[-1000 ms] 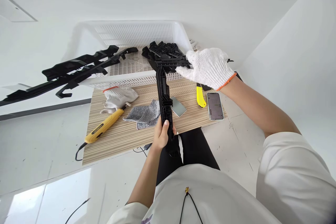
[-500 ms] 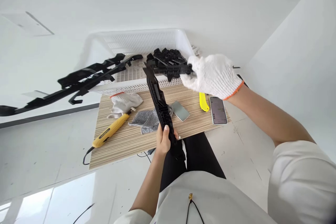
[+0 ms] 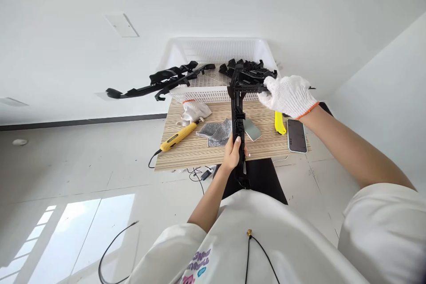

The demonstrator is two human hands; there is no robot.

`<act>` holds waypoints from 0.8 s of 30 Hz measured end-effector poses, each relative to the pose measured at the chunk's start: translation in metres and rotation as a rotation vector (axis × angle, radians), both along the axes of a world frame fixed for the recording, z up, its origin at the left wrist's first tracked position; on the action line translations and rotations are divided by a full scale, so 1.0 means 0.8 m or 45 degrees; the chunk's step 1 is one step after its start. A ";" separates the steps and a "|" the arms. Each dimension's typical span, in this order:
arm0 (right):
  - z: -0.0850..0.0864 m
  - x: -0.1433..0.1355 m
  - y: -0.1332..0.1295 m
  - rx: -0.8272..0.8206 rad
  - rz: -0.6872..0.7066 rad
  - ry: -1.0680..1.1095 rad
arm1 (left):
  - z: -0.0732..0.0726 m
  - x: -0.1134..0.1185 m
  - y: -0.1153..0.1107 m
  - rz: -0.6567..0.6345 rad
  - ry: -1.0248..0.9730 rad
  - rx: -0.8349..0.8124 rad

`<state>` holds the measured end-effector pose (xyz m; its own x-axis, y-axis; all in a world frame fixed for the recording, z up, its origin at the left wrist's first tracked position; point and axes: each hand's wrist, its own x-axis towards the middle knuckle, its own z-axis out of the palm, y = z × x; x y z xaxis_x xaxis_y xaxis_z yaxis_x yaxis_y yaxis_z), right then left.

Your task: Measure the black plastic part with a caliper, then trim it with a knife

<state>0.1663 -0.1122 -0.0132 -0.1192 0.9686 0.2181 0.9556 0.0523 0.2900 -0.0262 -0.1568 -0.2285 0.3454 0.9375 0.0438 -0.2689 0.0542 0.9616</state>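
Surface [image 3: 199,158] and basket [image 3: 199,96] shift rightward in the frame; the black strip [image 3: 237,111] swings from slanted to nearly vertical.
At centre, the bare left hand [image 3: 231,156] wraps the strip's lower part; the right hand [image 3: 288,93], right of centre, pinches a caliper-like tool [image 3: 251,89] crossing near its upper end. With single-handed support, the strip might twist, or the tool skid on uneven edges. Striped wood-look surface, slatted white basket, ribbed, notched strip, coarse knit glove [image 3: 295,97].

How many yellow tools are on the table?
2: a corded yellow tool on the left, near the loose white glove, and a brighter yellow tool on the right, near the phone. Others could be hidden.
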 end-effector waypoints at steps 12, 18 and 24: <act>0.000 -0.005 0.015 0.142 -0.114 0.043 | -0.002 0.002 0.005 -0.024 -0.030 0.058; -0.006 -0.004 0.014 0.128 -0.108 0.040 | 0.001 0.003 0.004 -0.014 -0.051 0.037; -0.015 -0.006 0.011 0.139 -0.021 0.038 | -0.003 0.001 0.001 -0.063 0.035 0.078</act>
<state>0.1612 -0.1030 -0.0254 -0.0954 0.9406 0.3258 0.9644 0.0063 0.2643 -0.0250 -0.1557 -0.2308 0.3928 0.9152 0.0902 -0.2407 0.0076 0.9706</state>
